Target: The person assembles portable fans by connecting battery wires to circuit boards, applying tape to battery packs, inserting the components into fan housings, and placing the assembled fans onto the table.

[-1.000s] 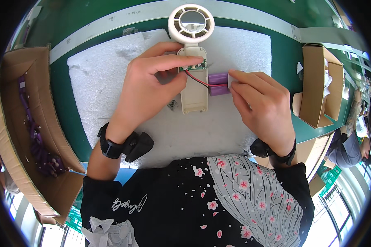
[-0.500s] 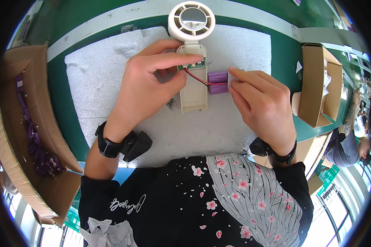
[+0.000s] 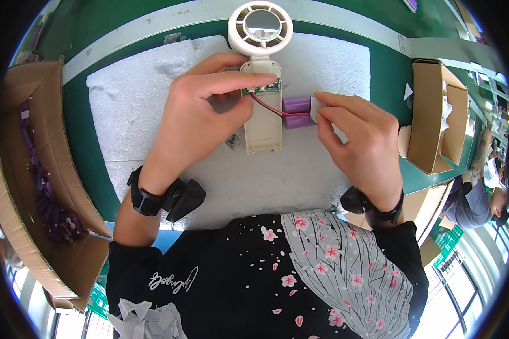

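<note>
A white handheld fan [image 3: 263,133] lies with its round head [image 3: 236,29] away from me and its handle casing open. My left hand [image 3: 195,110] grips the casing from the left, the index finger stretched across the green circuit board [image 3: 270,87]. Red and black wires [image 3: 268,107] run from the board to a purple two-cell battery pack [image 3: 295,106] just right of the casing. At the pack's right end is a small white pad [image 3: 314,108]. My right hand [image 3: 365,135] has its fingertips closed at that pad; the thumb is partly hidden.
Under the work lies a white foam sheet [image 3: 136,107] on a green table [image 3: 87,124]. A cardboard box [image 3: 51,254] with several purple battery packs [image 3: 48,209] stands at left. Another cardboard box [image 3: 427,118] with white paper stands at right. A person [image 3: 472,200] sits farther right.
My right fingers have shifted slightly at the pad's edge, and more of the white pad shows. My left hand keeps its hold on the fan.
</note>
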